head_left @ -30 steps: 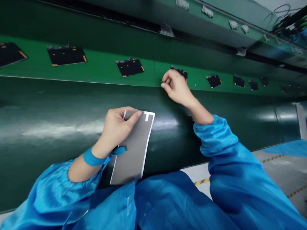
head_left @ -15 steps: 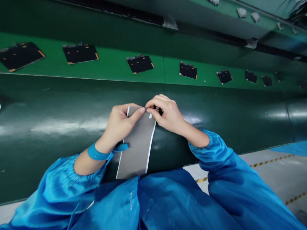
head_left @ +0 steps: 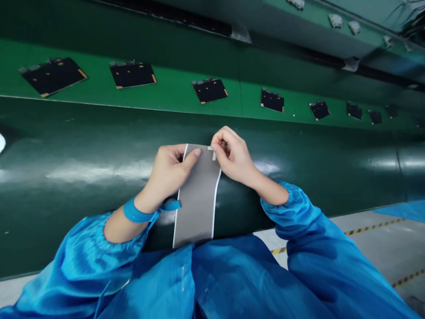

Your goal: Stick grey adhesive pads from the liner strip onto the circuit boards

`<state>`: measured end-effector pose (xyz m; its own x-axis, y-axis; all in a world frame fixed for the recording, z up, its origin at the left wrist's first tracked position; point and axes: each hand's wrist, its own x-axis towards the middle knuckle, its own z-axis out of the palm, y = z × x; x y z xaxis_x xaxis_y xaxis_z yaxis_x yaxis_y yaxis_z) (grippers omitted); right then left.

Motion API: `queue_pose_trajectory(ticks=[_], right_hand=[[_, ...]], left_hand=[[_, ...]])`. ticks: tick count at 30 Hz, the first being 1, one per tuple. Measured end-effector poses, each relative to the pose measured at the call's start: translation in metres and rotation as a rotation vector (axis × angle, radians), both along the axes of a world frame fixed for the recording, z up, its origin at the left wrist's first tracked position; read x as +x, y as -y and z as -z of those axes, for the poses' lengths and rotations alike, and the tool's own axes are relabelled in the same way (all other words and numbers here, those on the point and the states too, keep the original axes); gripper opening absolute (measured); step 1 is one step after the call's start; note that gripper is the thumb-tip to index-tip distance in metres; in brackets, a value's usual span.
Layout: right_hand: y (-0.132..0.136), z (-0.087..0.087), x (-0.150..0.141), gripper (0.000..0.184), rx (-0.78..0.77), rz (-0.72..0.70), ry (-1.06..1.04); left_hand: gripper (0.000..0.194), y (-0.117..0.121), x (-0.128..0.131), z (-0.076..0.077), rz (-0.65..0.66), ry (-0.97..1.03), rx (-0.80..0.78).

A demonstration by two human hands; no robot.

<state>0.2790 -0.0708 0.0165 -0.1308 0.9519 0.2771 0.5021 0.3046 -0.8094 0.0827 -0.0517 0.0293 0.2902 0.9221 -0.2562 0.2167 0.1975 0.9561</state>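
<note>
Sheet (head_left: 197, 199) lies over the table (head_left: 83, 133), pinched upper left by the left hand (head_left: 169, 170); the right hand (head_left: 234, 155) has slid its pinch to the upper right corner, apparently gripping it, baring more white marking (head_left: 214, 155).

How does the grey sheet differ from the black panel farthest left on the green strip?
Look: the grey sheet has white long edges; the black panel has orange patches at corners.
Place: the grey sheet is gripped by the left hand, with the right hand at its upper right corner; the black panel lies on the green strip, touched by neither.
Shape: the grey sheet bows along its right edge; the black panel looks flat.
Both look thin.
</note>
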Motion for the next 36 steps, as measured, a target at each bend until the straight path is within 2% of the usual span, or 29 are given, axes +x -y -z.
queue_pose_trajectory(ticks=[3,6,9,12,15,18,21,26,36], right_hand=[[-0.011,0.003,0.008,0.034,-0.122,-0.001,-0.219],[-0.044,0.006,0.027,0.042,-0.108,0.038,-0.218],[-0.098,0.01,0.05,0.037,-0.029,0.045,-0.022],[-0.148,0.015,0.068,0.029,-0.044,-0.076,0.268],[-0.173,0.019,0.077,0.021,-0.091,-0.186,0.52],[-0.177,0.019,0.084,0.016,-0.089,-0.255,0.665],[-0.172,0.016,0.09,0.016,-0.071,-0.294,0.722],[-0.165,0.011,0.096,0.019,-0.074,-0.283,0.789],[-0.162,0.006,0.109,0.01,-0.106,-0.302,0.858]], left_hand=[[0.037,0.001,0.0,-0.001,0.009,-0.005,-0.007],[0.039,0.001,0.001,0.0,0.019,-0.007,-0.019],[0.04,0.002,0.001,0.002,0.04,-0.013,-0.021],[0.041,0.001,0.0,0.002,0.052,-0.017,-0.024],[0.041,0.0,-0.001,0.001,0.044,-0.012,-0.029],[0.041,-0.001,-0.001,0.001,0.048,-0.003,-0.031],[0.041,-0.001,-0.001,0.002,0.061,0.002,-0.028],[0.041,-0.001,0.0,0.002,0.071,-0.017,-0.02],[0.041,-0.001,0.001,0.003,0.063,-0.051,-0.035]])
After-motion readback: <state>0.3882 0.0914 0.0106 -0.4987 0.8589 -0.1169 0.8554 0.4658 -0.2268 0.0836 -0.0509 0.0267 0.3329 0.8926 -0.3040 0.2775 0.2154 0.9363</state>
